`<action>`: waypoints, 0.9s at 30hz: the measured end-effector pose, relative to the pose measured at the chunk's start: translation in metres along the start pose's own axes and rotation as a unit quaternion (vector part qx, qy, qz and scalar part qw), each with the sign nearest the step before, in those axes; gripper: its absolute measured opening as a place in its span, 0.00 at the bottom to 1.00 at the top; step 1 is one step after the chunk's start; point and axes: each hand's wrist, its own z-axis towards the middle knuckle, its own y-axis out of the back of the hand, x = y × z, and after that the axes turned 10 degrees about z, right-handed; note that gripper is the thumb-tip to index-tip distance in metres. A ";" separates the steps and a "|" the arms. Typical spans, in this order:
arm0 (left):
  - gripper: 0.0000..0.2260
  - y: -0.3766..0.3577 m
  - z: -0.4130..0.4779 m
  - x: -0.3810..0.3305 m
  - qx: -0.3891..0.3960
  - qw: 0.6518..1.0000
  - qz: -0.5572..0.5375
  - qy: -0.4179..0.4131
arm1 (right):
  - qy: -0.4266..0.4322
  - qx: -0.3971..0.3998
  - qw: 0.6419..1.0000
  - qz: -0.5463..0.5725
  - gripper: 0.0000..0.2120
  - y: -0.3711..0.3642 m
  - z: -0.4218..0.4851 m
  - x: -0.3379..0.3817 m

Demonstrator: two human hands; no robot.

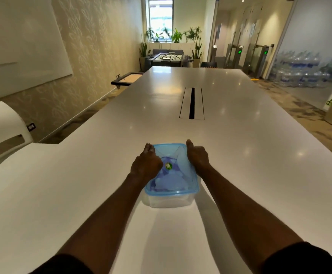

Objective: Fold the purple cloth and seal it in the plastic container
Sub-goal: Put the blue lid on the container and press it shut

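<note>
left fingers [149,148] curled, pressing lid [176,155] edge | right fingers [189,144] same on other side, prob snapping it shut | cloth [166,182] under lid, inside container [169,201] | desk [240,155] takes the push

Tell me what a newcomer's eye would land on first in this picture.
First, the plastic container with its blue lid near the front of the long white table, purple cloth showing through. The left hand and right hand press down on the lid's two sides. Beyond it, a dark cable slot splits the tabletop.
</note>
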 end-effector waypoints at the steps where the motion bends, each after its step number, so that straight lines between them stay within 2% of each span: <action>1: 0.27 0.001 0.000 -0.001 0.001 1.000 -0.008 0.013 | 0.016 -0.001 1.000 -0.026 0.28 0.004 -0.010 -0.002; 4: 0.28 0.000 0.001 -0.001 -0.001 1.000 0.003 0.015 | 0.019 0.031 0.997 -0.072 0.26 0.015 -0.042 -0.025; 6: 0.27 -0.001 0.001 -0.001 -0.002 1.000 0.009 0.006 | 0.021 0.049 0.996 -0.065 0.21 0.020 -0.057 -0.041; 10: 0.20 -0.002 0.000 0.003 -0.005 0.993 0.114 -0.035 | 0.040 0.043 0.996 -0.059 0.19 0.021 -0.063 -0.038; 12: 0.18 -0.002 -0.003 0.002 -0.051 0.986 0.147 -0.066 | 0.035 0.055 0.996 -0.053 0.18 0.020 -0.061 -0.037; 15: 0.11 0.001 -0.012 -0.004 -0.152 0.978 0.101 -0.097 | 0.018 0.071 0.997 -0.024 0.17 0.022 -0.062 -0.039; 18: 0.13 0.003 -0.013 -0.004 -0.170 0.971 0.112 -0.127 | 0.010 0.073 0.997 0.000 0.16 0.023 -0.062 -0.038; 20: 0.13 0.006 -0.013 -0.004 -0.151 0.962 0.166 -0.157 | 0.009 0.070 0.997 0.016 0.15 0.023 -0.064 -0.038; 22: 0.13 0.005 -0.013 -0.005 -0.108 0.964 0.176 -0.170 | 0.013 0.065 0.998 0.024 0.15 0.023 -0.066 -0.039; 24: 0.21 0.000 -0.012 -0.004 -0.042 0.980 0.136 -0.138 | 0.030 0.045 0.998 0.017 0.17 0.022 -0.070 -0.038; 27: 0.34 -0.003 -0.012 -0.003 0.044 0.989 0.108 -0.094 | 0.107 -0.033 0.987 -0.114 0.15 0.019 -0.075 -0.035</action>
